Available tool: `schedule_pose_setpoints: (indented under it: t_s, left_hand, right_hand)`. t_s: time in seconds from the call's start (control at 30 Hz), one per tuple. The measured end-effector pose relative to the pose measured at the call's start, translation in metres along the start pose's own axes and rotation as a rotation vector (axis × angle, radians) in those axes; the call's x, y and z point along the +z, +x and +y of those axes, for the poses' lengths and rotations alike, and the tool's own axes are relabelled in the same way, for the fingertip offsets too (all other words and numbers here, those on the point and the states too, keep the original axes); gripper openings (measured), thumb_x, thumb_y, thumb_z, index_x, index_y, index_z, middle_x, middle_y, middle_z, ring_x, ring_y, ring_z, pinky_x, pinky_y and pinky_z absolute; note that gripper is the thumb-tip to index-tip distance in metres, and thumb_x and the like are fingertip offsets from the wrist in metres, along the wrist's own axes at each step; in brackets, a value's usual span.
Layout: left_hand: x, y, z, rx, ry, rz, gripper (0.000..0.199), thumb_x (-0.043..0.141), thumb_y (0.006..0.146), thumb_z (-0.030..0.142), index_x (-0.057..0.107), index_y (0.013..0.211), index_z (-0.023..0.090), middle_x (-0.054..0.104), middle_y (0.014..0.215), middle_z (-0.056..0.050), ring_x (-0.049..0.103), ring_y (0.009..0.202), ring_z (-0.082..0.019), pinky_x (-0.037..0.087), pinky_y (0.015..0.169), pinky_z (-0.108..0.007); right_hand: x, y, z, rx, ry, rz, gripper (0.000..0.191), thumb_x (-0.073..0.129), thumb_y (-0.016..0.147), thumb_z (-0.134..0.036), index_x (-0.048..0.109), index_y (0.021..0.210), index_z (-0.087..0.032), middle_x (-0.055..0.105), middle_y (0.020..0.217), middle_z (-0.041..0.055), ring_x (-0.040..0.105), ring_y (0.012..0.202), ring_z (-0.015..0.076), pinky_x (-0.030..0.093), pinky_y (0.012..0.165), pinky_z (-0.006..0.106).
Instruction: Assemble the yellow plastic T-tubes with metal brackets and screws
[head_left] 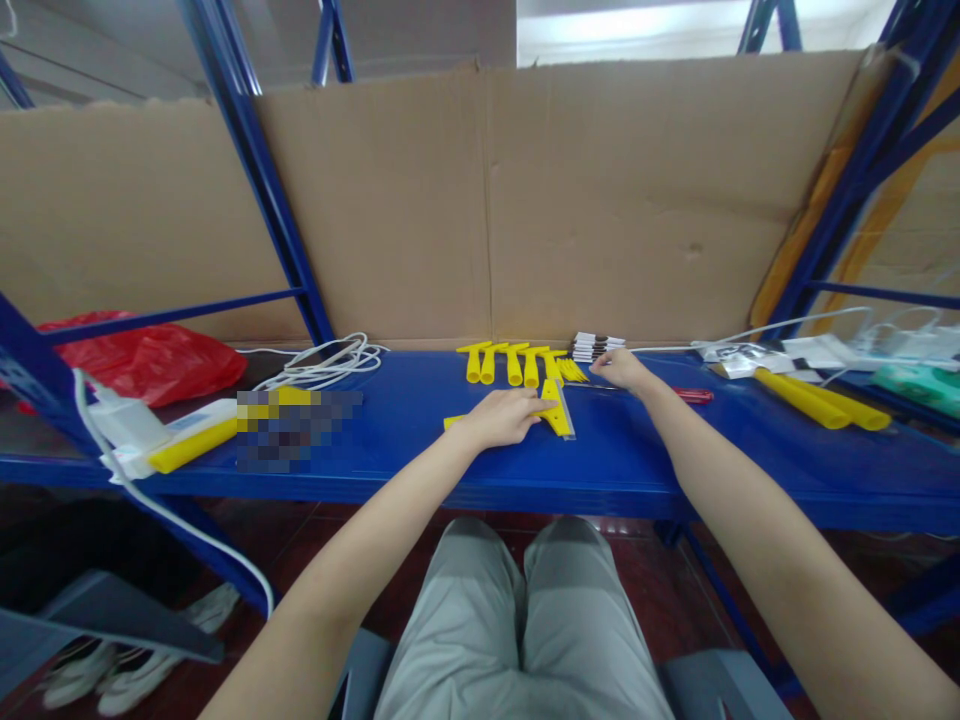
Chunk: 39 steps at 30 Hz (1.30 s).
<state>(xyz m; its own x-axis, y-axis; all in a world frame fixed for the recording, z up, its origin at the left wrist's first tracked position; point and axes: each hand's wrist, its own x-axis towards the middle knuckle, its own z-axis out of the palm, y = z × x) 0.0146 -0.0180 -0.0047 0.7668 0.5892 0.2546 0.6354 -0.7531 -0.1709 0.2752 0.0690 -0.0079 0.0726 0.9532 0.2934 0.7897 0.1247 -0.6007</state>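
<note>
My left hand [506, 418] is wrapped round the handle of a yellow scraper [555, 412] lying on the blue bench top. The scraper's head points right, with a thin, pale metal blade along its edge. To the right of it, my right hand [621, 369] is closed in a pinch; what the fingertips hold, if anything, is too small to make out. Just behind them sits a stack of small white and black packs [596, 346]. Several small yellow pieces [573, 370] lie in a pile beside the packs. A red-handled screwdriver [694, 396] lies by my right wrist.
Several yellow scraper bodies [514, 368] stand in a row at the back, before a cardboard wall [600, 200]. Yellow tubes [814, 400] and foil packaging [742, 358] lie at the right. White cable [330, 360], a power strip [199, 420] and a red bag [157, 355] are left.
</note>
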Motion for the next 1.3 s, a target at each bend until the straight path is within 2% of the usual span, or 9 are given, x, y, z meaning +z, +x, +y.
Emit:
schedule_pose_setpoints:
  t_s: [0.1,0.17,0.23,0.43,0.7,1.3]
  left_hand:
    - [0.002,0.001,-0.001,-0.004,-0.003,0.019,0.041,0.044,0.093,0.022,0.056,0.132,0.024,0.064,0.117,-0.008,0.062,0.107,-0.021,0.049,0.086,-0.028]
    - [0.002,0.001,-0.002,-0.015,-0.011,0.028,0.042,0.044,0.093,0.022,0.056,0.133,0.024,0.064,0.116,-0.008,0.062,0.106,-0.021,0.050,0.087,-0.029]
    - [0.002,0.001,-0.003,-0.028,-0.018,0.035,0.042,0.044,0.093,0.021,0.056,0.133,0.024,0.064,0.115,-0.009,0.062,0.107,-0.022,0.050,0.088,-0.030]
    - [0.002,0.001,-0.002,-0.056,-0.029,0.052,0.042,0.043,0.093,0.021,0.055,0.133,0.025,0.064,0.116,-0.008,0.061,0.108,-0.022,0.049,0.089,-0.031]
    - [0.001,0.001,-0.001,-0.063,-0.047,0.047,0.042,0.043,0.093,0.021,0.055,0.133,0.025,0.064,0.117,-0.008,0.062,0.108,-0.022,0.049,0.089,-0.031]
    - [0.003,0.002,-0.003,-0.060,-0.055,0.063,0.042,0.045,0.092,0.021,0.055,0.133,0.024,0.064,0.117,-0.008,0.061,0.109,-0.022,0.048,0.091,-0.032]
  right_hand:
    - [0.003,-0.014,-0.026,-0.076,0.154,-0.015,0.006,0.063,0.071,-0.019,0.065,0.067,-0.015,0.069,0.072,0.0043,0.063,0.074,0.0163,0.049,0.076,0.027]
    - [0.007,-0.024,-0.041,-0.138,0.331,-0.126,0.005,0.063,0.071,-0.019,0.065,0.068,-0.015,0.069,0.074,0.0029,0.060,0.070,0.0133,0.048,0.075,0.026]
    - [0.012,-0.032,-0.052,-0.164,0.421,-0.185,0.003,0.063,0.069,-0.018,0.064,0.067,-0.015,0.067,0.072,0.0011,0.058,0.068,0.0117,0.047,0.074,0.025]
    - [0.023,-0.045,-0.070,-0.115,0.426,-0.220,0.011,0.059,0.068,-0.010,0.060,0.059,-0.016,0.062,0.065,-0.0010,0.055,0.067,0.0118,0.044,0.077,0.026]
    - [0.027,-0.048,-0.073,-0.107,0.410,-0.224,0.012,0.058,0.071,-0.010,0.060,0.061,-0.016,0.060,0.064,-0.0015,0.052,0.065,0.0117,0.042,0.071,0.025]
    - [0.029,-0.047,-0.069,-0.119,0.456,-0.227,0.010,0.058,0.066,-0.010,0.062,0.061,-0.016,0.064,0.066,-0.0011,0.056,0.067,0.0118,0.043,0.071,0.024]
